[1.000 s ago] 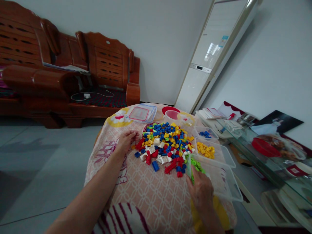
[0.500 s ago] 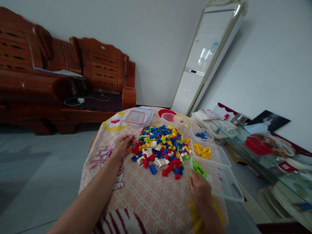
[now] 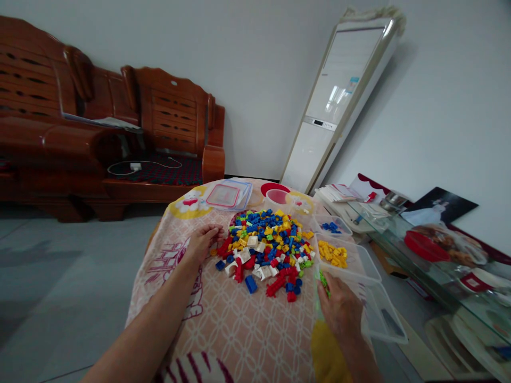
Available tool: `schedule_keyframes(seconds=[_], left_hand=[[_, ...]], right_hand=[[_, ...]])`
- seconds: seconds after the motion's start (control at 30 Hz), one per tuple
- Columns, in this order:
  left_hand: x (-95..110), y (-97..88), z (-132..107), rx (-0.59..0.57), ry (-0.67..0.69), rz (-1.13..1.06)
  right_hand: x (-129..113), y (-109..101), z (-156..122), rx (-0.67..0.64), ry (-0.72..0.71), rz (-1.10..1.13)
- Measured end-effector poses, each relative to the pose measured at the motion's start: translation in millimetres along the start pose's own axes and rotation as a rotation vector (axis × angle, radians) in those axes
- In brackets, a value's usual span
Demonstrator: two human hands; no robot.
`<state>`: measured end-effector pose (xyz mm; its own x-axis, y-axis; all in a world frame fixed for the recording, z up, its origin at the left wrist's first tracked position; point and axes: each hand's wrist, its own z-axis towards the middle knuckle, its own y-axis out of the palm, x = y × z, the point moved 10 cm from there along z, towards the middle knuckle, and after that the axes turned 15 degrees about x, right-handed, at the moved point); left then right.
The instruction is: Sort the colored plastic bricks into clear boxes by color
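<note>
A heap of small toy building bricks (image 3: 265,242) in blue, yellow, red, white and green lies on the cloth-covered table. My left hand (image 3: 204,240) rests by the heap's left edge, its fingers curled; anything between the fingertips is too small to make out. On the right, my right hand (image 3: 342,304) is over the near clear plastic box (image 3: 385,314), fingers bent beside the green bricks (image 3: 324,282). It covers part of these bricks, and what its fingertips grip is hidden. Yellow bricks (image 3: 332,254) lie in the middle box, and blue bricks (image 3: 331,227) in the far one.
Plastic lids (image 3: 229,194) and a round tub (image 3: 277,198) with a red lid stand at the table's far side. A glass-topped table (image 3: 431,282) with bowls and papers borders the right. Beyond are a wooden sofa (image 3: 171,117) and a tall air conditioner (image 3: 331,101).
My right hand has moved right, from the box's left edge to over the green bricks, covering more of them. My left hand stays by the heap. The view has shifted slightly.
</note>
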<state>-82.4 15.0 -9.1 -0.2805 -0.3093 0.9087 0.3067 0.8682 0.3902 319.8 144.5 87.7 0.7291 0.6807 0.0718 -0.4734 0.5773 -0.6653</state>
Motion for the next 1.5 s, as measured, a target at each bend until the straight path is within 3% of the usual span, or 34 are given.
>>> schedule_keyframes(seconds=[0.13,0.33,0.4,0.5,0.67,0.8,0.9,1.07,1.3,1.5], left_hand=[[0.4,0.0,-0.9,0.009,-0.010,0.004],[-2.7,-0.4,1.0,-0.001,0.002,0.022],[-4.3,-0.5,2.0,-0.009,0.009,0.034],[-5.6,-0.2,1.9,-0.014,0.006,0.040],[-4.7,1.1,-0.7,-0.010,-0.022,0.017],[-4.3,1.4,-1.1,-0.014,-0.021,0.017],[-4.3,1.7,-1.7,-0.017,-0.019,0.020],[-2.7,0.7,-2.3,-0.001,-0.013,0.021],[-3.7,1.6,-1.5,-0.015,-0.014,0.015],[-2.6,3.5,-4.2,-0.018,-0.034,0.000]], right_hand=[[17.5,11.6,35.8,-0.022,0.060,-0.019],[70.3,69.3,51.3,-0.195,0.151,-0.111],[73.0,86.5,50.0,-0.248,0.141,-0.010],[57.7,100.3,48.1,-0.301,0.082,0.187],[37.0,90.7,53.6,-0.262,0.059,0.153],[1.9,76.6,63.8,-0.230,-0.094,0.148],[-22.2,84.0,62.6,-0.325,-0.209,0.121],[-27.5,101.6,57.0,-0.413,-0.237,0.036],[-14.8,88.8,74.4,-0.374,-0.138,0.213],[7.6,92.1,99.5,-0.329,0.170,0.430]])
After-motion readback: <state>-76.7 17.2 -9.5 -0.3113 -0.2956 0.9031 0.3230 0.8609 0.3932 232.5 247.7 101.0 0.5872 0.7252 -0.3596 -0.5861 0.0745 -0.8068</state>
